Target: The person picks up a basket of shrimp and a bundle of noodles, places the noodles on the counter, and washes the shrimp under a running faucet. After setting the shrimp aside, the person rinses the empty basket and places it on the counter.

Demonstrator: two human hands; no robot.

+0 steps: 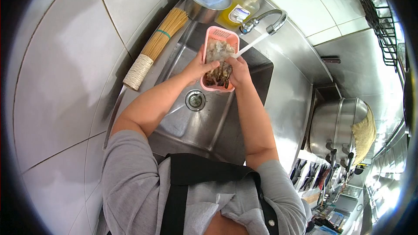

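A pink plastic basket (223, 32) with greyish and brown pieces of food, which look like shrimp (219, 54), is held over the steel sink (174, 119). My left hand (201, 66) grips its left side, with the thumb over the rim toward the food. On the right side, my right hand (238, 70) holds the basket, its thumb also near the food. A stream of water from the curved faucet (275, 22) falls onto the contents beside my right thumb. The fingers under the basket are hidden.
A bamboo brush (159, 43) lies on the sink's left ledge. Behind the basket are a metal pot (204, 11) and a soap bottle (244, 8). A drain (195, 100) is in the sink. At right stand a large steel pot (333, 124) and a black wire rack (383, 26).
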